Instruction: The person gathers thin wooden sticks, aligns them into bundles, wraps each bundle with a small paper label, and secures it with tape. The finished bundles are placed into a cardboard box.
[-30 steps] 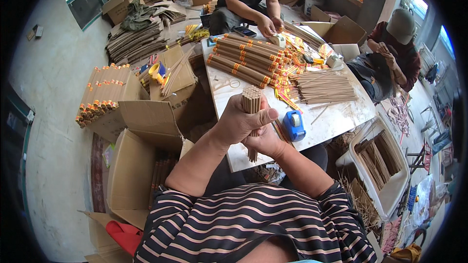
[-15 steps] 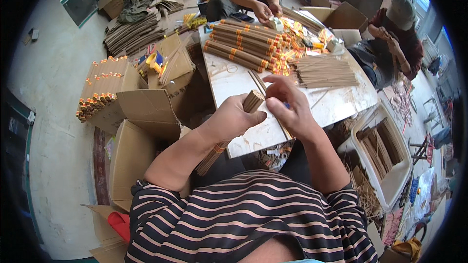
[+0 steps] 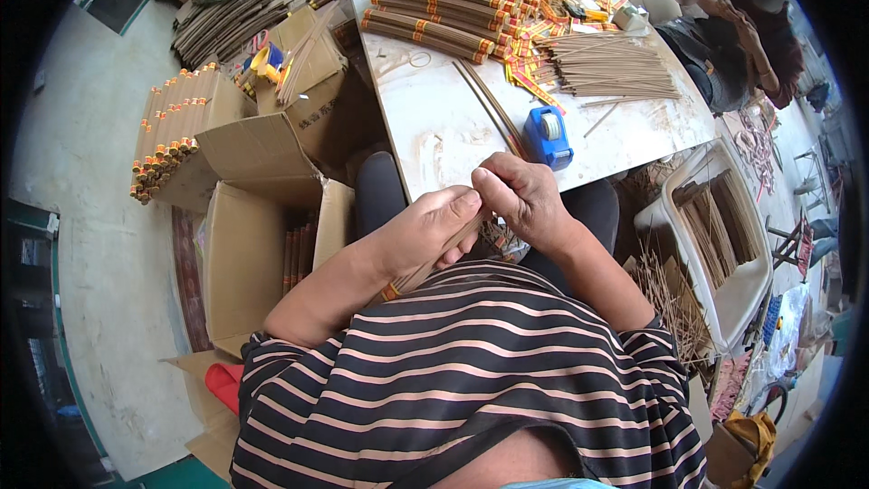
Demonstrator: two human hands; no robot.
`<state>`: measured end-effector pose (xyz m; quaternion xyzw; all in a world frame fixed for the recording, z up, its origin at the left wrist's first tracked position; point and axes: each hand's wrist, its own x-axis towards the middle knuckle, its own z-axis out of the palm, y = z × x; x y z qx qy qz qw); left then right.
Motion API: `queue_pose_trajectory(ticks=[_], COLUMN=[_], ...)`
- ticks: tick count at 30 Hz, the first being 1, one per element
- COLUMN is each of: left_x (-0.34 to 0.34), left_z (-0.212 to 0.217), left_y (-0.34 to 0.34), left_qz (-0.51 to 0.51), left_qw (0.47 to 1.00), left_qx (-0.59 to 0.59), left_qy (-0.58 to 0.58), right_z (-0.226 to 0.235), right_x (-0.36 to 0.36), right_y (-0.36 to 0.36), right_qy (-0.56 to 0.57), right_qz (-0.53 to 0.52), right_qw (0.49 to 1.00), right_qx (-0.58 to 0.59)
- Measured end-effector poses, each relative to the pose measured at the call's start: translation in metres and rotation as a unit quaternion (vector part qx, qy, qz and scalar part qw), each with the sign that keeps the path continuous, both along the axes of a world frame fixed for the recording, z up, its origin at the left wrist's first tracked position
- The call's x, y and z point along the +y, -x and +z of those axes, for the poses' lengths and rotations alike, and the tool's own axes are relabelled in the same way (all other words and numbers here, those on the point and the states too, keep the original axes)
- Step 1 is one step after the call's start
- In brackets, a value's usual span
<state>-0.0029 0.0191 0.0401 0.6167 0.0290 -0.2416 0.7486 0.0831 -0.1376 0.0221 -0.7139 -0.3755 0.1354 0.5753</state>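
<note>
Incense sticks [image 3: 433, 258], bound into a thin brown bundle, sit in your two hands just below the near edge of the table, close above your striped shirt.

Around you lies a pale, dusty concrete floor [image 3: 86, 217], smooth and grey, stretching from 7 to 11 o'clock. On it stand open cardboard boxes [image 3: 240, 254] at 9 o'clock, their flaps folded out, one with dark sticks inside, and a stack of tan tubes [image 3: 172, 131] at 10 o'clock. The white table [image 3: 434, 127] is worn and smeared, its top scuffed. At 12 o'clock it carries a row of long brown bundles [image 3: 444, 9] with orange bands, and at 1 o'clock a fan of loose thin sticks [image 3: 606, 72]. A white plastic tub [image 3: 738, 294] at 3 o'clock holds more brown sticks. A blue tape dispenser [image 3: 548, 138] stands on the table just beyond your right hand.

Your left hand [image 3: 425, 234] is curled around the bundle, fingers closed along its length, the lower end with an orange band poking out toward 7 o'clock. Your right hand [image 3: 523, 199] pinches the upper end of the bundle between thumb and fingertips, touching the left hand at 12 o'clock of it.
</note>
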Motion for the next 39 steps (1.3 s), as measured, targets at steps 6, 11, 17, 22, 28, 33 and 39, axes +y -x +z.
queue_pose_trajectory(ticks=[6, 11, 17, 22, 28, 33, 39], left_x=[0.0, 0.003, -0.004, 0.0, 0.0, 0.004, 0.018], left_z=[-0.015, -0.016, -0.014, -0.019, -0.02, -0.017, -0.03], left_y=[0.009, 0.008, 0.011, 0.01, 0.006, 0.0, -0.012], left_qz=[0.011, 0.035, 0.033, -0.014, 0.005, 0.057, 0.088], left_qw=[0.999, 0.996, 0.994, 0.999, 1.0, 0.995, 0.994], left_qx=[0.027, 0.037, 0.06, 0.015, 0.027, 0.075, 0.06], left_qy=[0.038, 0.075, 0.084, 0.035, -0.01, -0.012, -0.018], right_z=[-0.006, -0.004, -0.017, -0.017, -0.018, -0.041, -0.075], right_x=[0.002, -0.008, -0.011, -0.011, -0.013, -0.041, -0.077], right_y=[0.0, -0.003, -0.007, -0.008, -0.02, -0.091, -0.11], right_qy=[-0.003, -0.053, -0.058, -0.088, -0.038, -0.052, 0.192], right_qz=[0.056, 0.155, 0.176, 0.207, 0.149, -0.206, -0.277], right_qw=[0.995, 0.944, 0.947, 0.919, 0.954, 0.961, 0.927], right_qx=[0.088, 0.285, 0.263, 0.325, 0.257, 0.179, 0.162])
